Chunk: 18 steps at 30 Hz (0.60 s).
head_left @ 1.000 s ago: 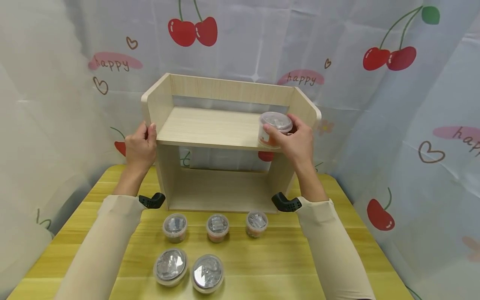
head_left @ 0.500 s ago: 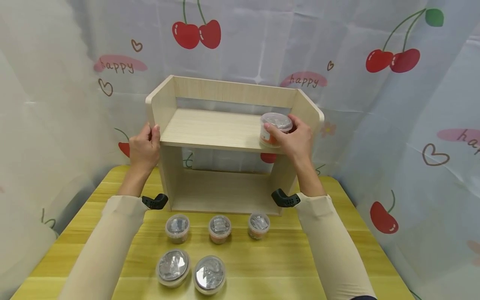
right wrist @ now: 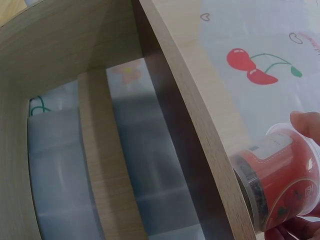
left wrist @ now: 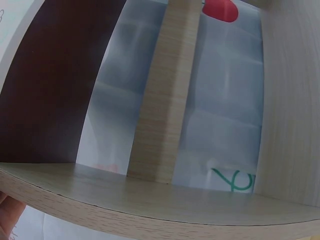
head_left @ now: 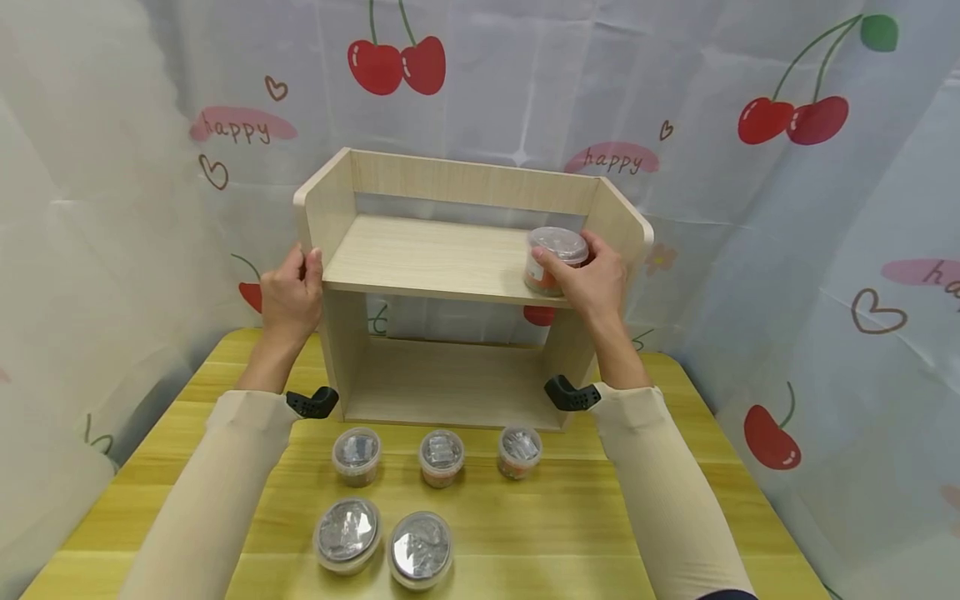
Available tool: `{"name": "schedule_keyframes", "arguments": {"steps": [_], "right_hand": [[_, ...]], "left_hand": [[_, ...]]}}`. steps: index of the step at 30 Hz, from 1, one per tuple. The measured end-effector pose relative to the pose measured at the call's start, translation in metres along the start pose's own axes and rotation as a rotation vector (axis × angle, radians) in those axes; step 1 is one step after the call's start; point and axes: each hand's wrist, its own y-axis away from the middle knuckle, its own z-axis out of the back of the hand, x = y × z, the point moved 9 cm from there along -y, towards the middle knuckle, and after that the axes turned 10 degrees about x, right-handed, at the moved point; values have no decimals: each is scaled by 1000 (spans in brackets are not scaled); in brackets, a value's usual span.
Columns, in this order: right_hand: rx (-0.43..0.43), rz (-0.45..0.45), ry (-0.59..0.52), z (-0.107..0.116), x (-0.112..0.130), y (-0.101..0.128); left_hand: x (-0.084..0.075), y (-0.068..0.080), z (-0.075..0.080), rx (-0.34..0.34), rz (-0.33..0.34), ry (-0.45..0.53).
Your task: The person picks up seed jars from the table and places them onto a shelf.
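Head view: right hand (head_left: 592,279) curls round a red-labelled tub (head_left: 553,260) with a clear lid, tub sitting at the right end of the upper shelf (head_left: 427,258) of a small wooden rack (head_left: 465,179), just beside the rack's right side panel. Right wrist view shows the same tub (right wrist: 280,180) on the shelf board with a fingertip at its lid rim. Left hand (head_left: 291,292) grips the rack's left side panel, fingers wrapped over the front edge, steadying it. Left wrist view shows only rack boards and curtain, hand barely in frame. Progress, as I judge it: one tub is up on the shelf but not yet let go, so that placement is nearly done. Left on the table (head_left: 570,517) in front of the rack: three small tubs (head_left: 441,457) in a row and two bigger tubs (head_left: 382,542) nearer the person, five in all, none touched. Lower shelf holds nothing visible. Roughly one of six stowed, most of the job remaining
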Motion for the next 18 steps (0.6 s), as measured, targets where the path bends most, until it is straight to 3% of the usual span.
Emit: {"name": "schedule_keyframes", "arguments": {"steps": [18], "right_hand": [[28,-32,54,-4,-6,2]], "left_hand": [[0,1,0,6,7,-10]]}}
